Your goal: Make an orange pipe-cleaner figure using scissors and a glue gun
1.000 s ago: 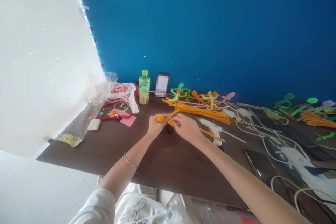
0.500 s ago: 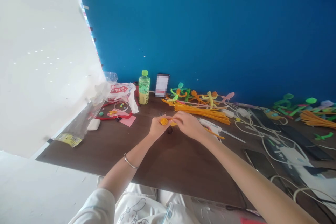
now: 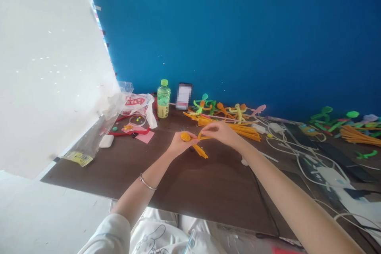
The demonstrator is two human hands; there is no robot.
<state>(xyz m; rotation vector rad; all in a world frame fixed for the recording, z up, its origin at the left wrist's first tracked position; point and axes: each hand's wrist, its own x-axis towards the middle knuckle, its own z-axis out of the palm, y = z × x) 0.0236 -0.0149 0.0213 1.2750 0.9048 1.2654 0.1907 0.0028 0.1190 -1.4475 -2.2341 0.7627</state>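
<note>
My left hand (image 3: pixel 180 145) is closed round an orange fuzzy-stem piece with a coiled, rounded head (image 3: pixel 185 137) on top. Several orange stems (image 3: pixel 200 151) stick out below that hand, pointing down and to the right. Just to the right, my right hand (image 3: pixel 218 131) pinches an orange stem (image 3: pixel 205 137) that runs across from the left hand. Both hands are held above the dark table (image 3: pixel 190 190), with a small gap between them.
Behind the hands lies a bundle of orange stems (image 3: pixel 247 131), with fuzzy figures (image 3: pixel 238 112) beyond. A green-capped bottle (image 3: pixel 163 99) and a phone (image 3: pixel 183 96) stand at the back. White cables (image 3: pixel 285 143) spread rightward; a white case (image 3: pixel 106 141) lies left.
My right hand has moved right and slightly up, away from my left hand, with an orange stem between them. The stems below my left hand now show.
</note>
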